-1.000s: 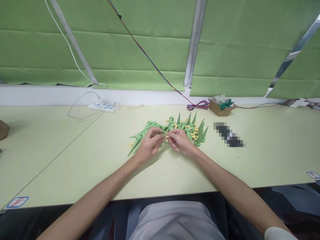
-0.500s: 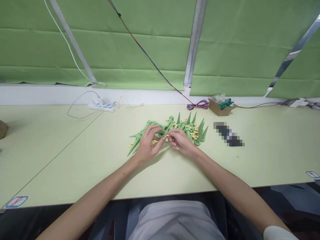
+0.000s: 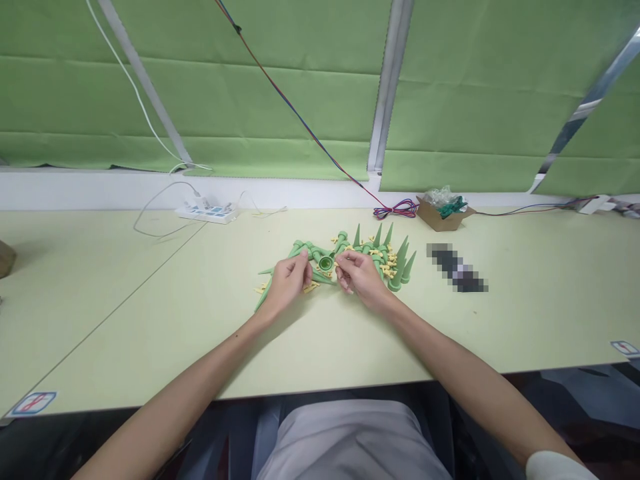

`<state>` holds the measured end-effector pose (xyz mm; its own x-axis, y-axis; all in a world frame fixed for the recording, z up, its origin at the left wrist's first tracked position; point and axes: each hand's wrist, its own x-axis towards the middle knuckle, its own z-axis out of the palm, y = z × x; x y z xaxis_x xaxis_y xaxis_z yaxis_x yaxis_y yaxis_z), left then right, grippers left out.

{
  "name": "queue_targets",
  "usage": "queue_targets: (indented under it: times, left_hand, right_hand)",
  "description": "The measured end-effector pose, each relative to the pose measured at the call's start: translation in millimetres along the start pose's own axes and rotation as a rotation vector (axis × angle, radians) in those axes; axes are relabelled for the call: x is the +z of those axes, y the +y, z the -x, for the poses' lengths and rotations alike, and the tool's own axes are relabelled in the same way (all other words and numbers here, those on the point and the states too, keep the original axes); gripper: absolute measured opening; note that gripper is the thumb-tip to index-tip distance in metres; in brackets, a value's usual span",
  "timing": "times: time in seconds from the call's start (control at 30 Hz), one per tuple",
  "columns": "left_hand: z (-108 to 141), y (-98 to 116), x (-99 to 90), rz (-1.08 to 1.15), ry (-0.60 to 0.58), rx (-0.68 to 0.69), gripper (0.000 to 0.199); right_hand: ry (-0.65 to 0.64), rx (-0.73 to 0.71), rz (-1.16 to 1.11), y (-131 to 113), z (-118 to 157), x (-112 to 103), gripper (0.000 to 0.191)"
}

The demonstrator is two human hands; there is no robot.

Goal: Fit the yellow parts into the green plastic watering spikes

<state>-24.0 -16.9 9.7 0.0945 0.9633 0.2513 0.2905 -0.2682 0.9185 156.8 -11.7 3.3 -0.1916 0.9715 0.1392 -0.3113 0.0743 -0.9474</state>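
Observation:
My left hand (image 3: 294, 275) is closed over the left part of a pile of green spikes (image 3: 403, 261); what its fingers hold, if anything, is hidden. My right hand (image 3: 359, 272) is pinched just right of a green round cup-shaped piece (image 3: 326, 263), and whatever is between its fingertips is too small to name. The green cup lies between the two hands with its opening facing up. Small yellow pieces (image 3: 387, 261) are scattered among the spikes, mostly on the right side of the pile.
A small cardboard box (image 3: 444, 218) with clear plastic and green items stands at the back right, beside a coiled red and blue cable (image 3: 395, 211). A white power strip (image 3: 207, 212) lies at the back left. A blurred dark object (image 3: 456, 268) is right of the pile.
My left hand has moved left, off the green cup, and its fingers have closed together. The right hand has stayed nearly in place, beside the cup.

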Motion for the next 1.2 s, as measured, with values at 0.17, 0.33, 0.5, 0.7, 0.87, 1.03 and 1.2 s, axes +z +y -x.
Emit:
queue_targets:
  times: [0.17,0.33,0.5,0.7,0.87,1.03,1.2]
  left_hand:
    - [-1,-3,5.0,0.23,-0.183,-0.158,0.06]
    - [-2,-7,5.5,0.293,-0.278,-0.147,0.054]
    - [-3,-13,0.8,0.24,-0.323,-0.085,0.047]
    - [3,-6,-2.6,-0.016,-0.286,0.036,0.043]
    - [8,-2,0.6,-0.083,-0.278,0.089,0.036]
    - [7,-6,1.7,-0.317,-0.184,0.301,0.034]
    - [5,-11,0.2,-0.406,-0.177,0.441,0.023]
  right_hand:
    - [-0.063,-0.11,0.095,3,0,-1,0.046]
    - [-0.084,-0.121,0.127,5,0,-2,0.047]
    - [-0.085,-0.089,0.16,9,0,-3,0.047]
    - [-0.078,-0.068,0.2,9,0,-4,0.043]
    - [-0.063,-0.046,0.214,8,0,-4,0.043]
    - [-0.056,-0.037,0.208,7,0,-4,0.043]
    - [-0.033,0.011,0.204,5,1,-4,0.043]
